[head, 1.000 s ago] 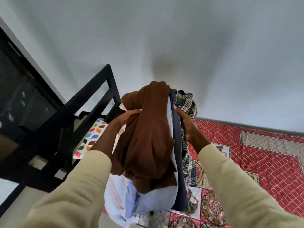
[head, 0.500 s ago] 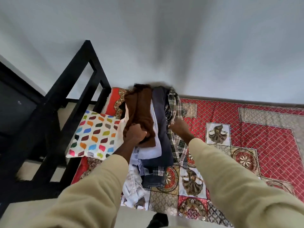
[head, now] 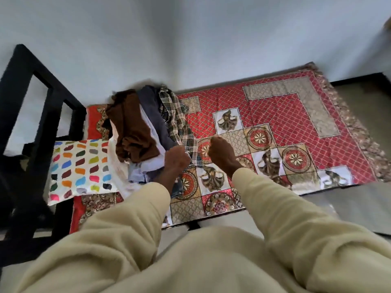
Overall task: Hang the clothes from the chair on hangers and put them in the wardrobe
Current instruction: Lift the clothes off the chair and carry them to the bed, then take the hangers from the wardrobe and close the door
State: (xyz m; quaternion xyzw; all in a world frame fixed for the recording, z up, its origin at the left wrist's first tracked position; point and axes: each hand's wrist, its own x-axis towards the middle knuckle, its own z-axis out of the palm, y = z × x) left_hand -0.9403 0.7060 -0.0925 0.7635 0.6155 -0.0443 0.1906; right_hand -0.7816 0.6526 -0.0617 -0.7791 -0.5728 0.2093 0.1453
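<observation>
A pile of folded clothes (head: 146, 132) lies on the left end of a red patterned cloth with fringed edge (head: 275, 115) spread flat against the white wall (head: 190, 39). In the pile, a brown knitted garment (head: 132, 127) lies on top at the side away from the cloth's open middle; beside it come a pale blue-white garment (head: 153, 149), a dark navy garment (head: 152, 111) and, nearest the cloth's middle, a green-and-white checked shirt (head: 177, 121).

Both hands reach out from cream fleece sleeves (head: 275, 208) over the cloth's near half. The left hand (head: 176, 160) is curled, with its fingers pinching the lower edge of the checked shirt. The right hand (head: 221, 152) is just beside it, over the bare cloth, fingers curled under into a loose fist; whether it grips a fold of the shirt cannot be told.

A white cushion with many-coloured leaf shapes (head: 81, 170) rests against the pile on the side away from the cloth's middle, overlapping the cloth's edge. Beyond the cushion stands a black wooden frame (head: 27, 123). No container holds any of the clothes.
</observation>
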